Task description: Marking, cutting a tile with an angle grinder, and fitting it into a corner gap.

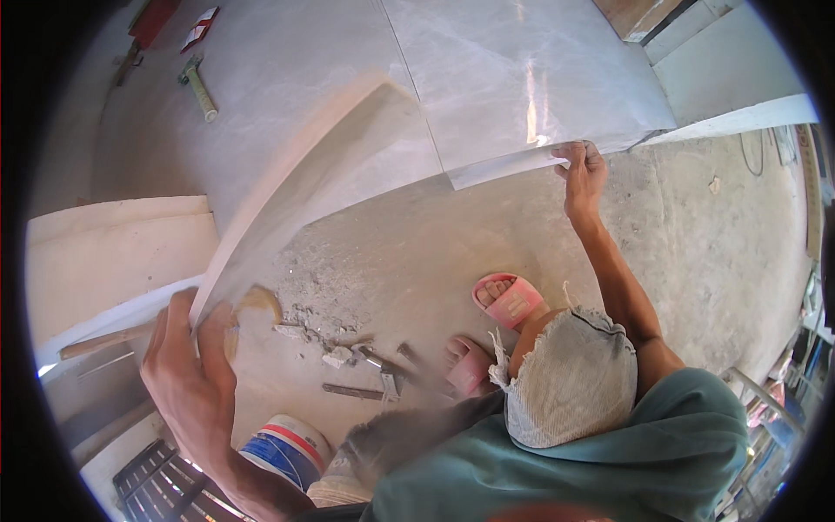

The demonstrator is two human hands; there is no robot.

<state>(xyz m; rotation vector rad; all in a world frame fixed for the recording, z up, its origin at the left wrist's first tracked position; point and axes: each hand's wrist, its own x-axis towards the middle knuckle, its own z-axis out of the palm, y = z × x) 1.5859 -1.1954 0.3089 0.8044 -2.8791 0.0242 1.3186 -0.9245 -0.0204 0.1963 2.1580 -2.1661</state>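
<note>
My left hand [187, 374] is closed on the near end of a long, narrow tile strip [287, 178]. The strip slants up and away toward the tiled surface, and its far end is smeared by motion. At the front edge of the large grey marbled tiles [487, 78], my right hand [581, 174] pinches the right end of a short pale strip [504, 167]. That strip lies along the tile edge, its left end near the seam between two tiles. Part of my right fingertips is hidden at the edge.
On the tiles at the far left lie a mallet [200, 90] and a red-handled tool [155, 22]. Rubble [322, 317], a hammer [383, 365] and a flat bar [352, 391] lie on the floor near my pink sandals [509, 300]. A bucket [287, 448] stands at lower left.
</note>
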